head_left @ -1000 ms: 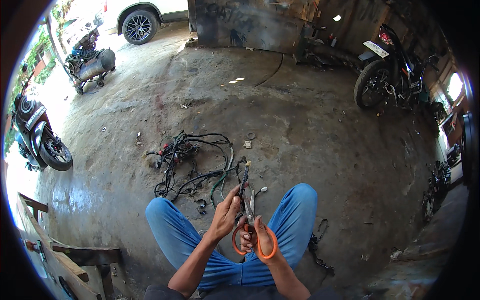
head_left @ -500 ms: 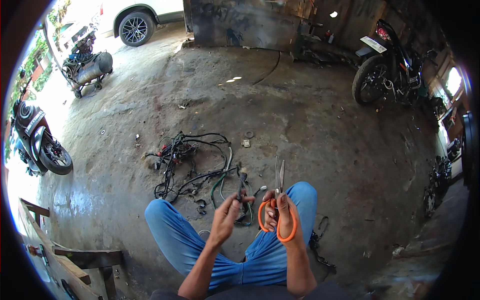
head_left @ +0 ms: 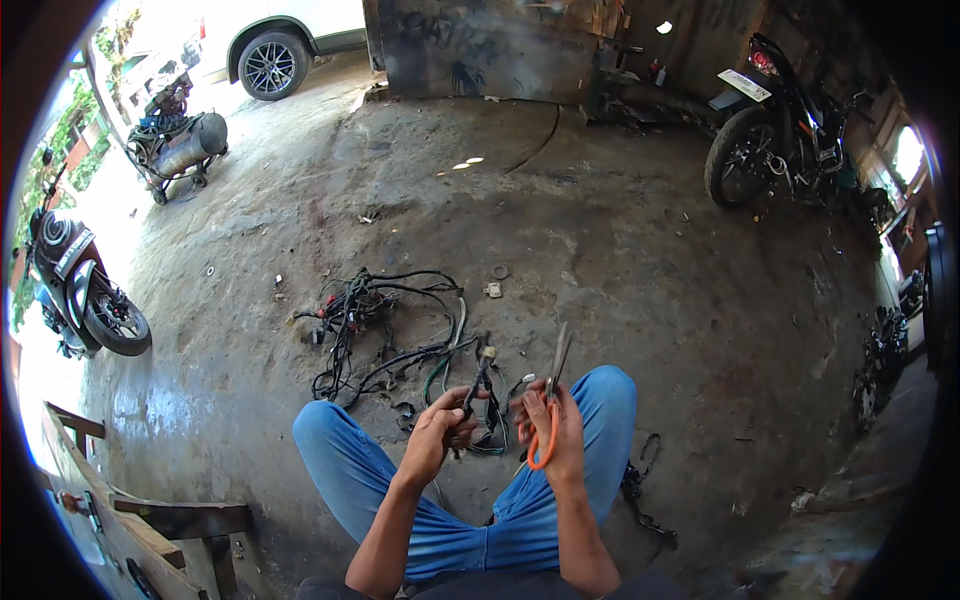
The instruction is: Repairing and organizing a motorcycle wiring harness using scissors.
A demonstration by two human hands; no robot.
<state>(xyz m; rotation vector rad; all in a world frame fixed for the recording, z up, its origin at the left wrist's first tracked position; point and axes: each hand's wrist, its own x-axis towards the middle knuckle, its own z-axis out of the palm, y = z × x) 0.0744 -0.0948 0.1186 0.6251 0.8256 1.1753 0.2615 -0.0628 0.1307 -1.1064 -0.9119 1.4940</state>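
Note:
Between my knees, my left hand point(head_left: 437, 432) is closed round a dark section of wire harness point(head_left: 478, 385), whose upper end carries a pale connector. My right hand point(head_left: 562, 435) grips a pair of scissors point(head_left: 563, 358) with orange handles; the blades point up and away, close together. The right fingertips are near the held wires, and I cannot tell if they touch them. Ahead on the ground lies the tangled bulk of the harness point(head_left: 355, 310), black with some red, green and white wires.
A small pale square part point(head_left: 492, 290) and a ring point(head_left: 500, 271) lie beyond the harness. More black wire point(head_left: 650, 510) lies beside my right leg. A wooden bench point(head_left: 180, 518) stands at the left. Motorcycles point(head_left: 768, 140), a compressor point(head_left: 185, 148) and a white car point(head_left: 290, 40) stand farther off.
The scissor blades have come closer together and the scissors have turned edge-on. My left hand has lowered and shifted left, and the held harness end now stands upright above it.

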